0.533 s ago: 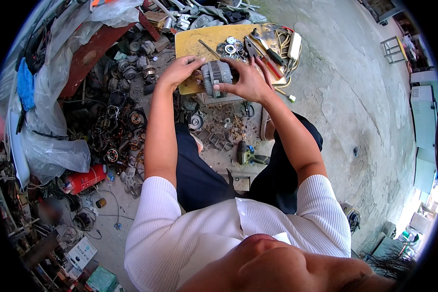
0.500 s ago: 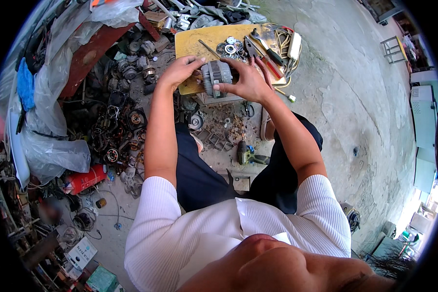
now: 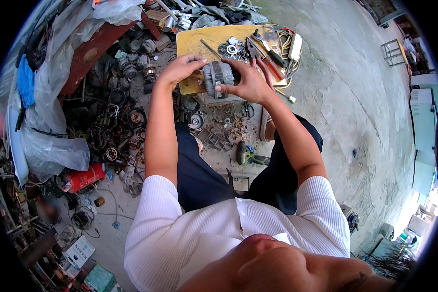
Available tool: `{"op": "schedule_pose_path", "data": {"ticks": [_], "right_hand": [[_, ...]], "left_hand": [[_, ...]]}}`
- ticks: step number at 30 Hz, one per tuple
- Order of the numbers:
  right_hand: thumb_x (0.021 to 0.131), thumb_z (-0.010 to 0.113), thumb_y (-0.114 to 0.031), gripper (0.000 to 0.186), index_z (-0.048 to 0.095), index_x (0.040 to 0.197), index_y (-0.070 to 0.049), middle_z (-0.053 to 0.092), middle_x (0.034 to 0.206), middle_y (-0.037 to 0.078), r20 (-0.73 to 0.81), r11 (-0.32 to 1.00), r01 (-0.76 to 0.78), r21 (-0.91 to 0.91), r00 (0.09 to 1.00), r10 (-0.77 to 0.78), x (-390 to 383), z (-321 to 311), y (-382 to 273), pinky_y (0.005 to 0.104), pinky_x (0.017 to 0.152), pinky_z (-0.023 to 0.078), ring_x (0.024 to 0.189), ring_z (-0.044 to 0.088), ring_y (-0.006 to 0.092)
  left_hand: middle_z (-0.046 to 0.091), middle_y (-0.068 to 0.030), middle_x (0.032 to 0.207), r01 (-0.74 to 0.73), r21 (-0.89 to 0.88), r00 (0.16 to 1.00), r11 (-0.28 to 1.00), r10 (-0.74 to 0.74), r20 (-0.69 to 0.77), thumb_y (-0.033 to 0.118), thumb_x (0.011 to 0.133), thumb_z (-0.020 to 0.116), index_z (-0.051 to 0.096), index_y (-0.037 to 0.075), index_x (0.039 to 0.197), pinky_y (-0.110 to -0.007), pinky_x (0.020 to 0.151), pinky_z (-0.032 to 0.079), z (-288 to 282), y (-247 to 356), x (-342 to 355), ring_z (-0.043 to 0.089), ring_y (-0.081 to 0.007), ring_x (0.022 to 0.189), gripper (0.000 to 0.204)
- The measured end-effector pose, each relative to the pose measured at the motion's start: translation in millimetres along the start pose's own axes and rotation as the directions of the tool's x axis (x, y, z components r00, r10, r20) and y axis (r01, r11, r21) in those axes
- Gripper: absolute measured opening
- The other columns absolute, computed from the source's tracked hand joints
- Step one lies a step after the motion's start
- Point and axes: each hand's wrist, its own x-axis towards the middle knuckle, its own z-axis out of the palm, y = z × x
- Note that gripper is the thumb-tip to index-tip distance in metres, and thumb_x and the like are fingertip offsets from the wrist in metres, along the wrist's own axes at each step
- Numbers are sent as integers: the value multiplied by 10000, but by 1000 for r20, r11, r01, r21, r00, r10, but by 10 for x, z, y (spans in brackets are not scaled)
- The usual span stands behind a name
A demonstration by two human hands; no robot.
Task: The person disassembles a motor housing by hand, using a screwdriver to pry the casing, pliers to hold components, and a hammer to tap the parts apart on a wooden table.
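A ribbed grey metal motor housing sits at the near edge of the yellow board. My right hand grips it from the right, thumb across its near part and fingers reaching over the top. My left hand is at the housing's left end with its fingers curled, and whatever they hold there is hidden. Beyond the housing lie a metal rod, several washers and rings, pliers, a ratchet wrench and red-handled tools.
A white power strip with coiled cable sits at the board's right. Heaped motor parts, plastic sheeting and a red cylinder fill the left. A green drill rests between my legs on the concrete floor. A stool stands right.
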Motion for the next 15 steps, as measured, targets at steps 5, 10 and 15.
{"op": "schedule_pose_path", "data": {"ticks": [5, 10, 15], "right_hand": [[703, 833, -491, 895, 493, 1375, -7, 642, 1188, 204, 35, 1000, -16, -20, 999, 17, 5, -8, -60, 369, 943, 496, 1077, 640, 271], [702, 835, -488, 892, 497, 1372, -5, 649, 1173, 205, 4, 1000, 9, -22, 1000, -9, 1, 17, 16, 364, 920, 506, 1048, 650, 268], [710, 832, -479, 884, 495, 1374, -3, 658, 1148, 204, 24, 1000, -18, -24, 1000, 18, 11, 5, -27, 362, 908, 509, 1026, 655, 266]], "left_hand": [[678, -28, 945, -40, -88, 998, 995, 36, -44, 414, 937, 628, 681, 35, 1080, -285, 747, 487, 83, -181, 153, 606, -111, 807, 409], [681, -27, 961, -30, -4, 998, 1000, 30, -47, 421, 935, 635, 692, 48, 1045, -245, 802, 457, 31, -66, 97, 593, -92, 883, 393], [686, -31, 944, 5, 84, 1000, 996, -5, -1, 482, 908, 651, 704, 41, 1046, -262, 804, 463, -23, 1, -11, 594, -98, 863, 465]]}}
